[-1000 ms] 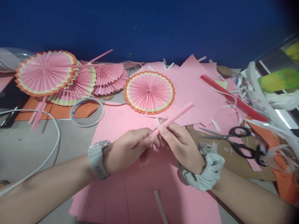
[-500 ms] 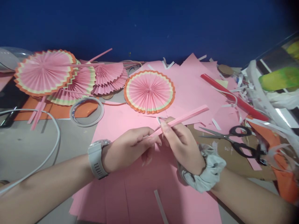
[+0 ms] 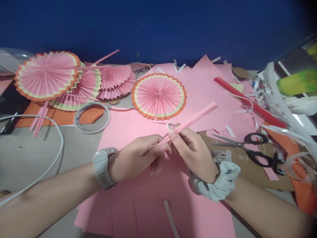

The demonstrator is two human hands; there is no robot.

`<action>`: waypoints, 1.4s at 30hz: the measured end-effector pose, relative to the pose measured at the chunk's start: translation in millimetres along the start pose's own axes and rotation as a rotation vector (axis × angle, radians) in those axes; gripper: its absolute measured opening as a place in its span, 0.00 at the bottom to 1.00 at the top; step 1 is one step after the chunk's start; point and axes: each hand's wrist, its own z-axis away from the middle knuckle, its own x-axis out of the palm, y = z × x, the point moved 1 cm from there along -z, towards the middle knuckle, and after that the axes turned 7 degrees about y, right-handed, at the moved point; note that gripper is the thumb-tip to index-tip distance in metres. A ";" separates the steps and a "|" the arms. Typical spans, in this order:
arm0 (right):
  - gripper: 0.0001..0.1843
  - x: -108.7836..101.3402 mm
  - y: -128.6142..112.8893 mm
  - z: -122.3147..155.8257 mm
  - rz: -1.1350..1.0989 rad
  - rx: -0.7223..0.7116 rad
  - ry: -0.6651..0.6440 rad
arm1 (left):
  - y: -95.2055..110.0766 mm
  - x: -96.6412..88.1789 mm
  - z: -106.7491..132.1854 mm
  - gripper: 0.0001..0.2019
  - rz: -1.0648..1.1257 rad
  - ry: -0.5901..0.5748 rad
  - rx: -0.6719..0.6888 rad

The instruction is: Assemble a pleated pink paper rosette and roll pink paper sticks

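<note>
A narrow folded strip of pink paper (image 3: 198, 117) slants up to the right between my hands. My left hand (image 3: 141, 153) is closed on its lower end. Farther up, my right hand (image 3: 190, 150) pinches it between thumb and fingers. A bit of white strip (image 3: 168, 126) shows just behind the right fingertips. Beyond the hands lies a round pleated paper fan (image 3: 158, 97), pink with cream and orange edging. Pink paper sheets (image 3: 119, 211) spread out below the hands, with a white strip (image 3: 170, 218) on top.
Finished-looking pleated fans (image 3: 47, 76) with pink sticks overlap at the left. A tape roll (image 3: 106, 122) and a white cable (image 3: 60, 155) lie nearby. To the right are black-handled scissors (image 3: 255, 148), cardboard (image 3: 237, 168), a red strip (image 3: 250, 102) and scraps. A blue wall (image 3: 158, 29) stands behind.
The folded pink strip's free end has shifted slightly left and up, tilting more steeply. Both hands keep their hold in nearly the same place.
</note>
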 end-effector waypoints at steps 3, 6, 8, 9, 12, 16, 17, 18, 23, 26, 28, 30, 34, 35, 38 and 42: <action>0.19 0.6 0.2 1.2 0.059 0.007 0.067 | 1.7 0.7 0.6 0.15 -0.019 0.002 -0.008; 0.19 0.4 -1.3 0.7 -0.022 0.020 0.116 | 1.2 0.6 1.1 0.14 -0.003 0.033 -0.010; 0.18 0.0 -2.8 -0.1 -0.080 0.010 0.098 | 0.5 0.5 0.9 0.15 0.041 0.037 -0.023; 0.18 -0.1 -3.4 -0.2 -0.090 -0.001 0.069 | 0.2 0.5 0.6 0.15 0.069 0.035 -0.033; 0.17 -0.5 -4.1 -0.1 -0.077 -0.010 -0.012 | -0.4 0.6 -0.3 0.15 0.114 0.021 -0.047; 0.17 -0.3 -3.2 0.0 -0.076 0.011 -0.027 | -2.0 0.2 -0.2 0.15 0.084 -0.004 -0.009; 0.17 -0.1 -3.0 0.0 -0.078 0.013 -0.027 | -2.5 0.0 0.0 0.15 0.077 -0.011 0.003; 0.17 0.1 -2.8 -0.1 -0.078 0.014 -0.027 | -3.0 -0.1 0.3 0.14 0.072 -0.020 0.012; 0.17 0.6 -3.9 0.9 -0.049 -0.027 -0.022 | -3.7 -0.2 1.4 0.13 0.068 -0.046 0.045; 0.19 0.6 -5.0 2.1 -0.052 -0.039 -0.022 | -3.2 0.1 1.7 0.15 0.088 -0.073 0.038; 0.19 0.7 -5.0 2.5 -0.087 -0.025 -0.055 | -2.7 -0.1 1.9 0.16 0.112 -0.083 0.023; 0.18 0.5 -4.6 2.4 -0.133 -0.009 -0.098 | -2.2 -0.8 2.0 0.16 0.145 -0.093 0.002; 0.19 -1.0 -4.2 1.1 -0.154 -0.012 -0.172 | -0.8 -2.5 2.2 0.15 0.199 -0.151 -0.039; 0.18 -1.4 -4.1 0.8 -0.152 -0.020 -0.181 | -0.4 -2.7 2.3 0.16 0.203 -0.164 -0.041; 0.17 -1.9 -3.4 0.6 -0.131 -0.053 -0.172 | 0.4 -1.3 3.0 0.16 0.182 -0.174 -0.051; 0.16 -1.4 -0.8 0.7 0.012 -0.062 -0.054 | 0.8 3.4 3.7 0.15 0.012 0.031 -0.017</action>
